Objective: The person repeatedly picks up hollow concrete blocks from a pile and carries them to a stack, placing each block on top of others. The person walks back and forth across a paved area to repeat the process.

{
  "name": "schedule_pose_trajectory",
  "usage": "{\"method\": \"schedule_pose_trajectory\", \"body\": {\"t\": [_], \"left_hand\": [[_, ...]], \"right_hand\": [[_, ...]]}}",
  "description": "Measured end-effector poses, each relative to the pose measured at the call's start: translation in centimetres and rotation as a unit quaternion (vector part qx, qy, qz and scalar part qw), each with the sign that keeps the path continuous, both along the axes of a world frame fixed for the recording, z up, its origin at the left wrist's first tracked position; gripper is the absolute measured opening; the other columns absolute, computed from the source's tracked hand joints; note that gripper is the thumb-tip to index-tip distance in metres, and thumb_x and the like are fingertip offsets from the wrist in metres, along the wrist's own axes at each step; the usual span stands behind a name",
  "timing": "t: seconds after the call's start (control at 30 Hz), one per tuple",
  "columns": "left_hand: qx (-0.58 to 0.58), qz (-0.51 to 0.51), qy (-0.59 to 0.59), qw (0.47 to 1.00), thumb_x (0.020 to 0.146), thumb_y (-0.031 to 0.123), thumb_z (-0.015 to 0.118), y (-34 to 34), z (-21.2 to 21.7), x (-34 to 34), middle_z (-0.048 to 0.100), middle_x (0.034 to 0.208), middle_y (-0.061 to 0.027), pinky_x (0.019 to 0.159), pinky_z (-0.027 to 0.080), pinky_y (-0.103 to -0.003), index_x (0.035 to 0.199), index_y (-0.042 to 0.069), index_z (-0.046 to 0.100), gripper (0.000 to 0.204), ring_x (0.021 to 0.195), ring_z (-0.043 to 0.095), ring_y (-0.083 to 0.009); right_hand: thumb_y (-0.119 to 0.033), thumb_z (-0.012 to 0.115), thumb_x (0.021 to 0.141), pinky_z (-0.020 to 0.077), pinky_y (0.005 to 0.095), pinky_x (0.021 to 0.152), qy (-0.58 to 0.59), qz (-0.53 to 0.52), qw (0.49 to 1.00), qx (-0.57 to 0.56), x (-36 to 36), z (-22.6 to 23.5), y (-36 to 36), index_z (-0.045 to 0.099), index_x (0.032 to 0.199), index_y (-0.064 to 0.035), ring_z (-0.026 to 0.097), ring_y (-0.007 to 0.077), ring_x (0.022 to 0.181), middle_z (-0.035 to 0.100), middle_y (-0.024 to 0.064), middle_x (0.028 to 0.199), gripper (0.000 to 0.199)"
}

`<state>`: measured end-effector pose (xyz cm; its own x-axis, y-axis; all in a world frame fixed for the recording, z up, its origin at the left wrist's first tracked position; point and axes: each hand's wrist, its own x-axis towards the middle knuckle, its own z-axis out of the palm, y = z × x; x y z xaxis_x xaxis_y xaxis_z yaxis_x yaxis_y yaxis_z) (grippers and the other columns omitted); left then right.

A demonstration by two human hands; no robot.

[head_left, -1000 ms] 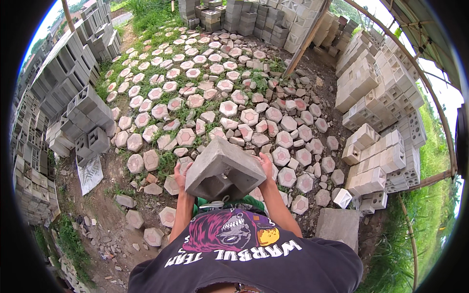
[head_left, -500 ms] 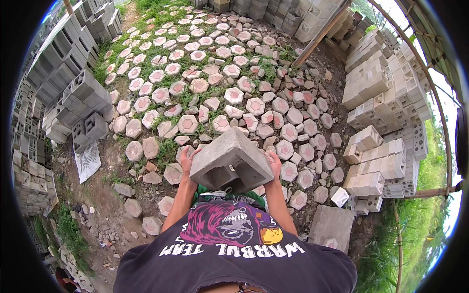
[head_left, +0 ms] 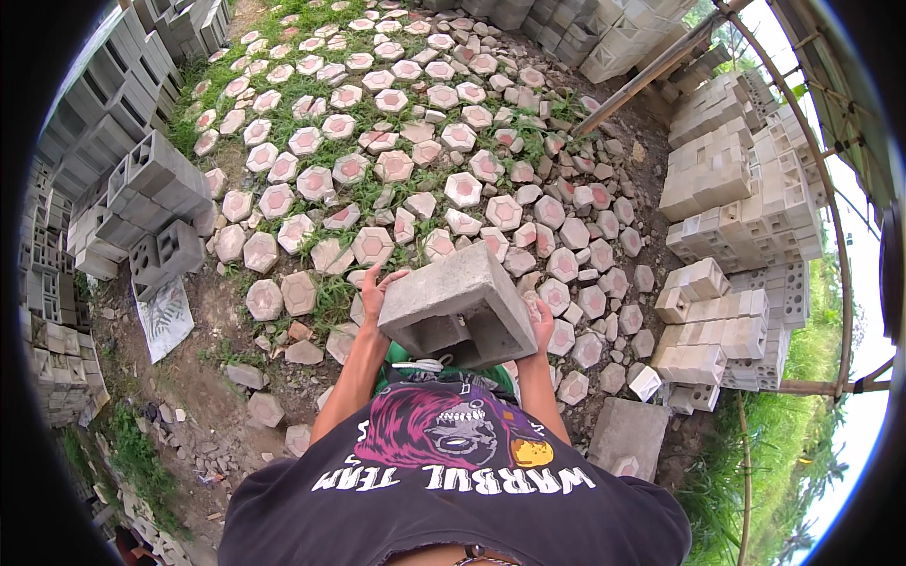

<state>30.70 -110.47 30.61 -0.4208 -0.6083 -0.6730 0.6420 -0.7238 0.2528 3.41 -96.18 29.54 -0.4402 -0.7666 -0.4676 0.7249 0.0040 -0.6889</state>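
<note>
A grey hollow concrete block (head_left: 444, 291) is held up in front of my body, tilted so that its open cavities face me. My left hand (head_left: 375, 294) presses against its left end, with the fingers reaching up along the side. At the opposite end, my right hand (head_left: 541, 324) grips the block's right side. Part of each hand's fingers is hidden behind the concrete. Below and beyond the block lie hexagonal paving stones (head_left: 374, 246) with pinkish centres.
Hollow blocks are stacked at the left (head_left: 156, 179) and right (head_left: 717, 321). Broken stone, grass and loose pavers cover the ground ahead. A flat concrete slab (head_left: 630, 434) lies by my right side. A slanted wooden pole (head_left: 642, 75) stands at the far right, and a white printed sack (head_left: 165, 321) lies left.
The block has shifted slightly right and turned a little between my hands. More of its top face shows. My left fingers are raised more along its end, and the view has shifted slightly.
</note>
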Motion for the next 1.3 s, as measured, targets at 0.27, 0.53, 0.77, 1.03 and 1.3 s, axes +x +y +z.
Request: {"method": "schedule_pose_trajectory", "body": {"t": [0.27,0.53,0.77,1.03,1.3], "left_hand": [[-0.016,-0.005,0.015,1.0,0.082,0.055,0.048,-3.4,-1.3,1.2,0.065,0.093,-0.0215,0.077,0.052,-0.04,0.107,-0.006,0.058,0.067,0.081,0.064,-0.0317],[0.003,0.096,0.012,0.995,0.082,0.054,0.049,-7.6,-2.4,4.9,0.067,0.092,-0.0189,0.076,0.052,-0.04,0.099,-0.003,0.063,0.06,0.079,0.064,-0.031],[0.011,0.186,-0.001,0.982,0.082,0.052,0.051,-13.7,-2.4,7.5,0.067,0.093,-0.0183,0.076,0.053,-0.042,0.1,-0.001,0.062,0.057,0.079,0.064,-0.0328],[0.009,0.263,0.012,0.965,0.084,0.05,0.049,-23.4,-1.2,6.5,0.067,0.091,-0.0173,0.076,0.053,-0.043,0.093,0.001,0.064,0.052,0.08,0.064,-0.0322],[-0.019,0.226,0.021,0.974,0.084,0.052,0.048,-31.2,2.1,3.9,0.068,0.094,-0.0177,0.079,0.052,-0.044,0.092,0.001,0.065,0.054,0.082,0.065,-0.0324]], "right_hand": [[-0.037,0.043,0.088,0.048,0.0422,0.087,-0.155,0.009,0.988,0.011,2.6,5.8,-4.6,0.055,0.108,0.0017,0.062,0.0318,0.093,0.063,0.0184,0.104,0.045],[-0.037,0.043,0.089,0.0493,0.0405,0.084,-0.175,0.091,0.98,0.017,3.3,3.0,-13.5,0.054,0.112,0.0032,0.063,0.0298,0.091,0.063,0.0188,0.104,0.048],[-0.035,0.044,0.088,0.0493,0.0381,0.084,-0.181,0.177,0.967,0.032,4.3,0.5,-24.9,0.054,0.11,0.0063,0.063,0.0283,0.09,0.064,0.0193,0.104,0.048],[-0.036,0.044,0.089,0.0497,0.0381,0.082,-0.176,0.222,0.959,0.017,3.5,1.2,-38.4,0.055,0.106,0.005,0.064,0.0286,0.084,0.065,0.019,0.098,0.046],[-0.035,0.044,0.089,0.0493,0.0378,0.082,-0.18,0.184,0.966,0.005,1.2,3.9,-44.1,0.057,0.104,0.0042,0.063,0.0273,0.085,0.065,0.0176,0.097,0.044]]}}
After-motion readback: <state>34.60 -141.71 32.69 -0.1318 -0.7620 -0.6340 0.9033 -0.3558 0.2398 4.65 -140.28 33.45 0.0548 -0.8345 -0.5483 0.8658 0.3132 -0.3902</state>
